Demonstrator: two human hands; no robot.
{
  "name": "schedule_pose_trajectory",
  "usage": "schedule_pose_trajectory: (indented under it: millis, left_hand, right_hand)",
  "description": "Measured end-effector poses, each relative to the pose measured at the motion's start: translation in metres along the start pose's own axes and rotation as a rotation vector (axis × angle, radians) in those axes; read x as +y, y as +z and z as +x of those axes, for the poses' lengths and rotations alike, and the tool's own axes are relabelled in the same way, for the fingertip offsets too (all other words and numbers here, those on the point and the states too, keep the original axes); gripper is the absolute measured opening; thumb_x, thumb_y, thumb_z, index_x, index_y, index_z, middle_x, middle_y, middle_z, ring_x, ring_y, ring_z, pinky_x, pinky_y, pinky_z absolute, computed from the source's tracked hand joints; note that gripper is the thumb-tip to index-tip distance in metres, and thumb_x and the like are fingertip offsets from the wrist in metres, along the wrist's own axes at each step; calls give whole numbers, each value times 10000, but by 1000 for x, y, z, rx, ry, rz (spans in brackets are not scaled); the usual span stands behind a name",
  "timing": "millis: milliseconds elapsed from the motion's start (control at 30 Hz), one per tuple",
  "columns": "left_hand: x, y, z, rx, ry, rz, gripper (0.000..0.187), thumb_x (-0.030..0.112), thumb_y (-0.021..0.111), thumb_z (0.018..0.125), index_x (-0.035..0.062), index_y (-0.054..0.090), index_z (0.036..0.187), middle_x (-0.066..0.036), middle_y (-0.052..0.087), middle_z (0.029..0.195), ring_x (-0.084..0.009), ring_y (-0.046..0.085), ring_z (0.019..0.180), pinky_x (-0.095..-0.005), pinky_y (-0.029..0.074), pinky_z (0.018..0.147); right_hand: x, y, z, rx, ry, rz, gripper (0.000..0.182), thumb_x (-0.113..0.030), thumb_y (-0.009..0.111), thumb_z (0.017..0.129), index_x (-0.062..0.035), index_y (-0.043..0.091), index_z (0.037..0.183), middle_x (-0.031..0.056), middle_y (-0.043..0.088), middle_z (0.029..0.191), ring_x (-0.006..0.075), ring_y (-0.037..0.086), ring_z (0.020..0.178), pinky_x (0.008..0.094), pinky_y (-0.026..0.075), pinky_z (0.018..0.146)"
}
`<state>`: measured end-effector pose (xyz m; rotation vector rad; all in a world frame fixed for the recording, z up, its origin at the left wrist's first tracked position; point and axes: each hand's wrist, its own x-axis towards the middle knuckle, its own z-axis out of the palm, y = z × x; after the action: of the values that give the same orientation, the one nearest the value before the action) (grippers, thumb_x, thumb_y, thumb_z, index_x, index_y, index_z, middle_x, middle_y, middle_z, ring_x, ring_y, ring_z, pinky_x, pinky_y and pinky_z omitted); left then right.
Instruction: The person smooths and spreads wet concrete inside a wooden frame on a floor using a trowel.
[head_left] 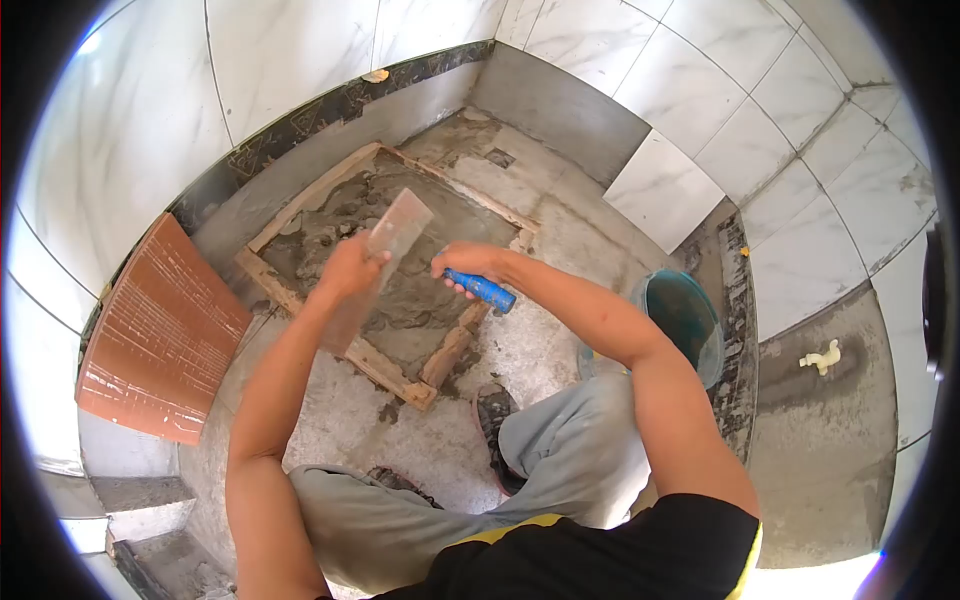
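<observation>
My left hand (352, 265) grips a long, flat, dusty reddish-brown tile strip (402, 222) by its edge, holding it tilted over the wet mortar. In my right hand (466, 262) is a blue-handled tool (481, 290); its handle end points toward me and its working end cannot be made out. Both hands are above a low wooden frame (385, 372) on the floor. Grey mortar (395, 325) fills the frame, lumpy at the far left and smoother near the front corner.
Large reddish-brown tiles (165, 335) lean on the left wall. A green bucket (684, 325) stands by my right arm. A pale tap fitting (820, 357) projects from the right wall. A small floor drain (499, 157) lies beyond the frame. Marbled white tiles (690, 65) cover the walls.
</observation>
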<state>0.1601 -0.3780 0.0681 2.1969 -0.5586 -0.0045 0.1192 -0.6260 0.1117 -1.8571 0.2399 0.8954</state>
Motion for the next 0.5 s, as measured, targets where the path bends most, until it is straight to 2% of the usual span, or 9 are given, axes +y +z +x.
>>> schedule_pose_trajectory:
  millis: [67, 200, 267, 400, 467, 500]
  left_hand:
    - [-3, 12, 0, -76, -46, 134, 447, 302, 688, 882, 24, 592, 1218, -236, 679, 1078, -422, 631, 1047, -476, 498, 868]
    - [-11, 11, 5, -93, -142, 211, 466, 319, 679, 883, 30, 582, 1235, -230, 671, 1107, -413, 628, 1063, -490, 498, 878]
    - [-30, 3, 12, -50, -217, 235, 456, 310, 675, 884, 31, 578, 1232, -231, 668, 1120, -409, 626, 1075, -492, 498, 891]
    - [-51, -18, 15, 24, -285, 295, 459, 303, 676, 879, 34, 577, 1238, -236, 675, 1098, -410, 628, 1079, -494, 498, 899]
    - [-46, -33, 12, 62, -281, 315, 465, 292, 675, 875, 21, 579, 1240, -241, 679, 1089, -410, 627, 1087, -493, 498, 902]
    - [-51, -33, 14, 53, -285, 319, 465, 292, 675, 875, 21, 579, 1240, -241, 679, 1089, -410, 627, 1087, -493, 498, 902]
  right_hand:
    - [-4, 4, -3, -27, -1, 6, 187, -226, 654, 813, -57, 578, 788, 27, 548, 692, 127, 529, 534, 300, 465, 428]
    - [-5, 2, -7, -11, -4, -73, 216, -261, 634, 829, -64, 568, 771, 26, 552, 692, 122, 519, 512, 302, 454, 423]
    - [5, -10, -1, -69, 70, -91, 249, -303, 611, 843, -72, 568, 761, 27, 559, 693, 119, 512, 497, 303, 439, 419]
    - [-4, -15, -32, -49, 37, -163, 263, -318, 586, 852, -56, 586, 825, 40, 556, 702, 132, 496, 474, 319, 427, 413]
    - [7, -19, -27, 109, -77, -473, 325, -319, 612, 841, -9, 605, 939, 122, 632, 779, 240, 617, 573, 397, 504, 506]
    - [13, -18, -23, 103, -74, -465, 325, -319, 612, 841, -9, 605, 939, 122, 632, 779, 240, 617, 573, 397, 504, 506]
